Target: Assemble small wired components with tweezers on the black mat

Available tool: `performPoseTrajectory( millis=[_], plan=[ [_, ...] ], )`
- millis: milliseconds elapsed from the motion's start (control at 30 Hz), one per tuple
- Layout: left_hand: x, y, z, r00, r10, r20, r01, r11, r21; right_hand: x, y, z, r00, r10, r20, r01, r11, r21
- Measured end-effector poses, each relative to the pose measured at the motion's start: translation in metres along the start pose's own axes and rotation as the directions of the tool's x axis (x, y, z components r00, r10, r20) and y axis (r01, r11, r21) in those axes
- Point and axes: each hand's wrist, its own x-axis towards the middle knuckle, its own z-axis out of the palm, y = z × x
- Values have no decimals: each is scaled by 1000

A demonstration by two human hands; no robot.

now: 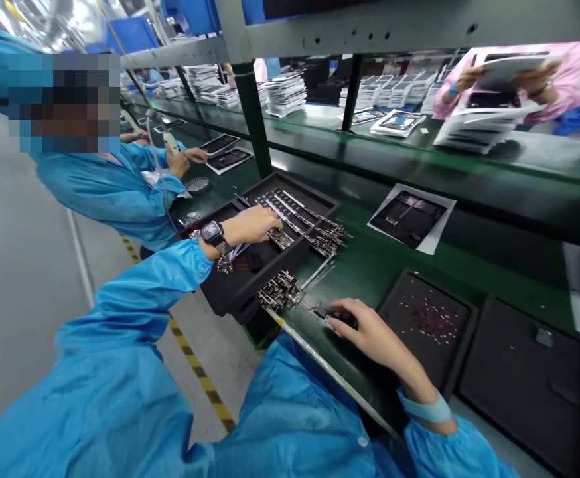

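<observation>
My left hand [253, 224], with a watch on its wrist, reaches over a black foam tray [297, 262]. Its fingers are closed at the edge of a small circuit board [281, 238]; the fingertips are partly hidden. Low over the green bench, my right hand [364, 328] has thumb and fingers curled round a small black part [347, 318]. Thin wires run from near this part toward a heap of small circuit boards [279, 290] at the bench edge. Long strips with metal ends [327, 236] lie across the tray's right side.
Right of my right hand is a black tray with small red and white bits [427, 315], beside another black tray [519, 372]. A device panel on white sheet [409, 219] lies behind. A co-worker in blue [105, 192] works at left; pink sleeves [569, 86] show across the bench.
</observation>
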Motion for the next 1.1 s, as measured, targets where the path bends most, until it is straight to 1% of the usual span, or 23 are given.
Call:
performPoseTrajectory(
  millis=[67, 133, 233, 333, 400, 500, 633, 733, 800, 867, 967, 1033, 1100],
  plan=[
    [1, 0, -5, 1000, -23, 4, 23, 999, 37, -8, 6, -12, 999, 24, -48, -23, 1000, 21],
    [0, -1, -10, 998, -58, -21, 59, 997, 50, -20, 15, -31, 990, 77, -121, -72, 996, 44],
    [0, -1, -14, 991, -120, -58, 123, 991, 50, -40, 32, -58, 962, 166, -219, -152, 985, 80],
    [0, 0, -12, 989, -146, -31, 147, 988, 49, -57, 44, -74, 927, 245, -285, -215, 967, 134],
    [0, 1, -10, 991, -129, 16, 128, 991, 47, -65, 49, -78, 915, 279, -290, -236, 956, 176],
    [0, 4, -9, 991, -120, 60, 117, 992, 53, -71, 52, -80, 913, 297, -279, -240, 945, 221],
    [2, 4, -14, 984, -170, 48, 164, 982, 98, -73, 53, -79, 904, 313, -292, -247, 938, 243],
    [6, 1, -16, 977, -210, 22, 206, 971, 119, -72, 52, -76, 910, 308, -278, -241, 938, 250],
    [8, -2, -17, 975, -219, -22, 220, 969, 114, -71, 51, -75, 921, 296, -255, -231, 939, 257],
    [7, -4, -22, 969, -226, -99, 236, 967, 98, -72, 52, -75, 926, 290, -242, -225, 938, 264],
    [-5, -4, -39, 943, -243, -228, 266, 961, 76, -75, 52, -80, 917, 296, -269, -225, 937, 267],
    [-16, 0, -55, 906, -262, -332, 295, 954, 53, -80, 51, -85, 903, 307, -300, -227, 935, 274],
    [-24, 9, -70, 835, -303, -459, 344, 939, 5, -87, 48, -90, 882, 325, -341, -226, 927, 299]
  ],
)
